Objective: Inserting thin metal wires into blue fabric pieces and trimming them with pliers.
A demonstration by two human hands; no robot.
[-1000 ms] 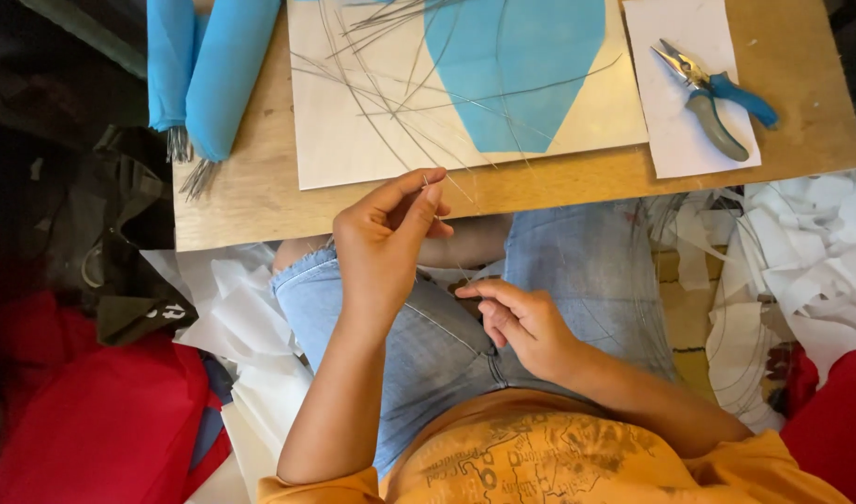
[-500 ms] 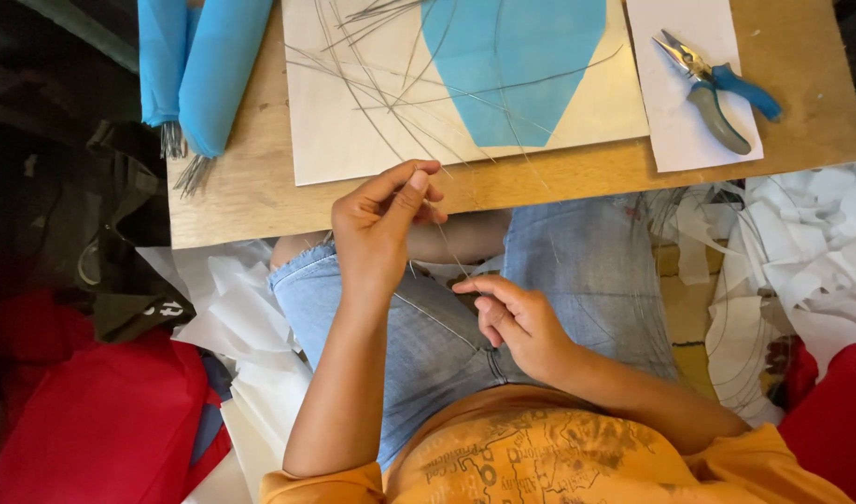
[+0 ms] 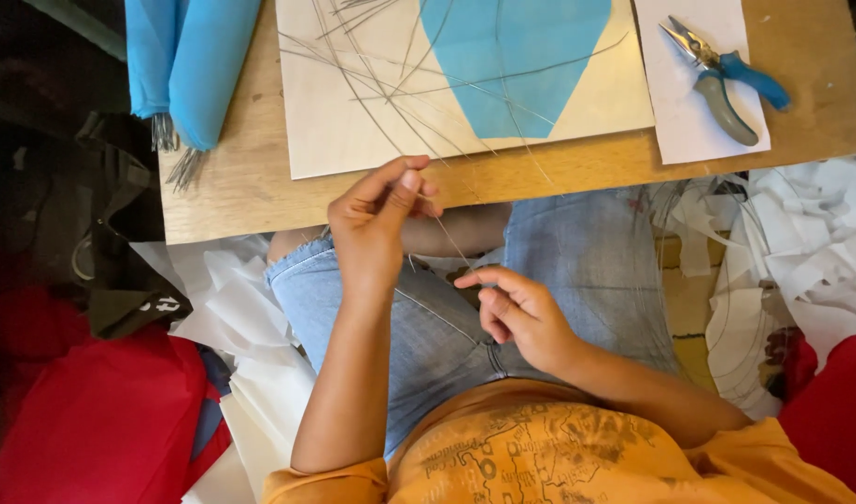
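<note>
The left hand (image 3: 377, 229) is raised just below the desk (image 3: 241, 187) edge, its thumb and forefinger pinched shut on a thin wire (image 3: 454, 245); the right hand (image 3: 517, 313) sits lower, over the lap, its fingertips closed on the same wire's other end, so the strand runs taut and slanted between the two grips; beneath both grips lie denim shorts (image 3: 577, 271) and bare knees, with an orange shirt (image 3: 540, 448) nearest the camera; beyond the left grip, a pale paper sheet (image 3: 353, 121) carries a blue cut-out shape (image 3: 517, 65) and a loose tangle of spare wires (image 3: 381, 65) arcing across it, some reaching over the desk edge toward the pinching fingers; up and to the right of the right grip, well apart, blue-handled pliers (image 3: 727, 79) rest on a white slip; far up to the left of the left grip stand blue paper rolls (image 3: 190, 65) with wire ends poking out below; white paper scraps (image 3: 801, 243) crowd the floor to the right, red cloth (image 3: 101, 420) and a dark bag (image 3: 111, 252) to the left
</note>
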